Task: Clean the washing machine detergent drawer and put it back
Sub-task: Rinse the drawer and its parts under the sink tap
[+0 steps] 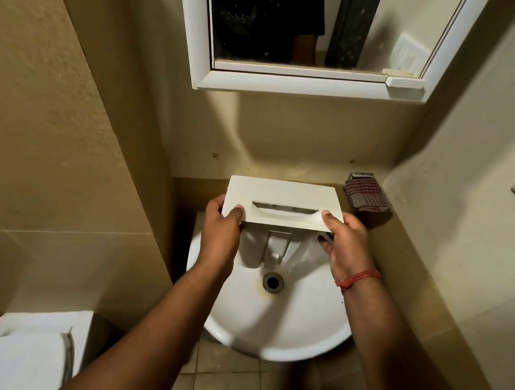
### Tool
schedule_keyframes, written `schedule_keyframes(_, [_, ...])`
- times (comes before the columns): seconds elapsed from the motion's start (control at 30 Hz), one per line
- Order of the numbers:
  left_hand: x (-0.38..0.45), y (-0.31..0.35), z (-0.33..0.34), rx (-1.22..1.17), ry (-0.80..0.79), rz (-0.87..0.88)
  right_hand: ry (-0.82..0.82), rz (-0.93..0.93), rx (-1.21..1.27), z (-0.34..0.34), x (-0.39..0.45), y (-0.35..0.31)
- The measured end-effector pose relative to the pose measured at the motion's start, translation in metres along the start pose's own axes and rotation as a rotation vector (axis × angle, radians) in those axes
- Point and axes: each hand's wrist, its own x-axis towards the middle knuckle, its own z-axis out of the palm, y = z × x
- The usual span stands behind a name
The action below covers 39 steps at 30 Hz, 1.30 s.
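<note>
My left hand (221, 226) and right hand (345, 239) each grip one end of the cream-white plastic detergent drawer (283, 204), thumbs on its front panel, holding it above the round white ceramic sink (283, 331). I see only a dark drain (273, 281) in the basin. A folded checked cloth (366, 196) lies on the tan surface (408, 261) at right.

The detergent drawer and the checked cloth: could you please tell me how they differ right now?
The detergent drawer is white, rigid and held over the sink by both the left hand and right hand; the checked cloth is dark, soft and lies folded, untouched, on the ledge.
</note>
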Motion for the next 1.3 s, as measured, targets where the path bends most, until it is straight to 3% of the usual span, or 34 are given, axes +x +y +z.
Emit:
schedule_keyframes(0.1, [-0.005,0.002,0.011,-0.013,0.001,0.0,0.014,-0.071,-0.037,-0.005,0.006,-0.005])
schedule_keyframes(0.3, [-0.014,-0.009,0.031,0.025,0.037,-0.057,-0.002,-0.013,-0.057,-0.022,0.019,0.011])
schedule_keyframes(1.0, [-0.032,-0.006,0.052,0.087,0.251,0.076,-0.114,0.041,-0.037,-0.022,0.028,-0.011])
schedule_keyframes(1.3, [-0.03,-0.009,0.046,0.103,0.218,0.063,-0.095,0.043,-0.027,-0.021,0.027,-0.005])
